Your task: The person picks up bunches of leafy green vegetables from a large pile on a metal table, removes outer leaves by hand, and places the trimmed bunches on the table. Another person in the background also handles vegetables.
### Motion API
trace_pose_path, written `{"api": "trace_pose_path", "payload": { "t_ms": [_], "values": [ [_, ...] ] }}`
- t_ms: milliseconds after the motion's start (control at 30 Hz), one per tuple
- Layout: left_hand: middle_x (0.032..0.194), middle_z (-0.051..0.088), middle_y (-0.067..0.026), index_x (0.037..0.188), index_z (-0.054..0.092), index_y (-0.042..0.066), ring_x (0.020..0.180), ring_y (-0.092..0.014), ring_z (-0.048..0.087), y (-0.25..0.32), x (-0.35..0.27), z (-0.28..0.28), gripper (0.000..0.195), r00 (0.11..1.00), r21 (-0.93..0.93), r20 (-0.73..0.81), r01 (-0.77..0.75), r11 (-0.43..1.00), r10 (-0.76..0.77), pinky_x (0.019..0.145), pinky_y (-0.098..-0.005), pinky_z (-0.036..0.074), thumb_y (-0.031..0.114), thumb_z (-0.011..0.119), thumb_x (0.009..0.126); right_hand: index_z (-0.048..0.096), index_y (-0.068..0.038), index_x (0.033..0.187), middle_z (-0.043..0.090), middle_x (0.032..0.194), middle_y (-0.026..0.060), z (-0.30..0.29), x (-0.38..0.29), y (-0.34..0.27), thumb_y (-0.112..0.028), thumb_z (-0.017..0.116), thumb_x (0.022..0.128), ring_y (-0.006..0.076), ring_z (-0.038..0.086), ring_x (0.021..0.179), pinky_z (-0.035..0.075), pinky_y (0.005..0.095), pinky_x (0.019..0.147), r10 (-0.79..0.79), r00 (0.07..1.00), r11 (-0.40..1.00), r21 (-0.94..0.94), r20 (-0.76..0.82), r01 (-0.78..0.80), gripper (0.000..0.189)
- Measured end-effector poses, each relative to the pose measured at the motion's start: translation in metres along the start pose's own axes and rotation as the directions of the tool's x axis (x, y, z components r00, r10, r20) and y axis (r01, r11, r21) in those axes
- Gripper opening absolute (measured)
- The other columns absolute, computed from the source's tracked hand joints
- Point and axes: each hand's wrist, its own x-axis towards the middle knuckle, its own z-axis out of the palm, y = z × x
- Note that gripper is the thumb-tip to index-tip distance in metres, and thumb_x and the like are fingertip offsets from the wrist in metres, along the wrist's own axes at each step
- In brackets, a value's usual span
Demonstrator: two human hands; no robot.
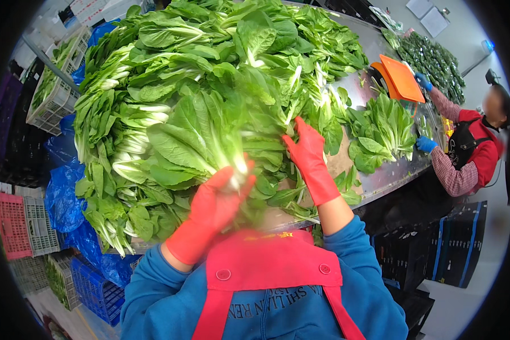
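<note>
My left hand [214, 206], in a red rubber glove, grips a bunch of leafy greens [195, 136] by its pale stem base. The leaves fan up and away from me, and part of the bunch is blurred. Also in a red glove, my right hand [308, 157] has its thumb and forefinger at a white leaf stem [290, 117] on the pile's right side. Whether those fingers close on it I cannot tell. A large heap of the same greens [170, 63] covers most of the metal table [378, 182] before me.
At right, a co-worker [471, 140] in blue gloves stands by an orange scale [401, 80] and a loose bunch of greens [384, 129]. Bagged greens [433, 63] lie beyond. Blue plastic sheeting [66, 195] and crates [97, 289] line the left; black crates [454, 242] stand lower right.
</note>
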Motion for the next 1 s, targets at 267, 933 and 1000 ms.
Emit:
{"api": "trace_pose_path", "payload": {
  "t_ms": [267, 933, 1000],
  "values": [
    [0.149, 0.040, -0.0172, 0.146, 0.034, 0.005, 0.140, -0.029, 0.036, -0.002, 0.001, -0.003, 0.055, 0.993, -0.279, 0.021, 0.119, 0.953, -0.117, 0.106, -0.0477, 0.043, 0.008, 0.053, 0.094, 0.065, 0.005, 0.111, 0.068, 0.083, 0.0074, -0.040, 0.006, -0.010, -0.025, 0.058, 0.096, 0.0113, 0.059, 0.067, 0.049, 0.0241, 0.064, 0.205, 0.962, 0.545, 0.796, 0.178, -0.264, 0.034],
    [0.134, 0.055, -0.0160, 0.138, 0.043, -0.002, 0.127, -0.030, 0.049, -0.010, 0.007, -0.022, 0.047, 0.999, 0.028, -0.019, 0.046, 0.999, -0.045, 0.109, -0.0465, 0.036, 0.009, 0.055, 0.093, 0.052, 0.006, 0.125, 0.066, 0.096, 0.0072, -0.075, -0.065, -0.097, -0.020, 0.063, 0.095, 0.0094, 0.060, 0.076, 0.051, 0.0243, 0.068, 0.151, 0.845, 0.287, 0.795, 0.513, -0.534, 0.041],
    [0.133, 0.055, -0.0178, 0.137, 0.041, -0.005, 0.127, -0.031, 0.049, -0.013, 0.004, -0.018, 0.050, 0.998, 0.012, -0.016, 0.064, 0.998, -0.064, 0.113, -0.0454, 0.032, 0.009, 0.056, 0.092, 0.049, 0.006, 0.128, 0.065, 0.097, 0.0069, -0.078, -0.071, -0.102, -0.018, 0.062, 0.095, 0.0099, 0.061, 0.078, 0.051, 0.0247, 0.070, 0.070, 0.887, 0.416, 0.795, 0.457, -0.442, 0.043]
  ]
}}
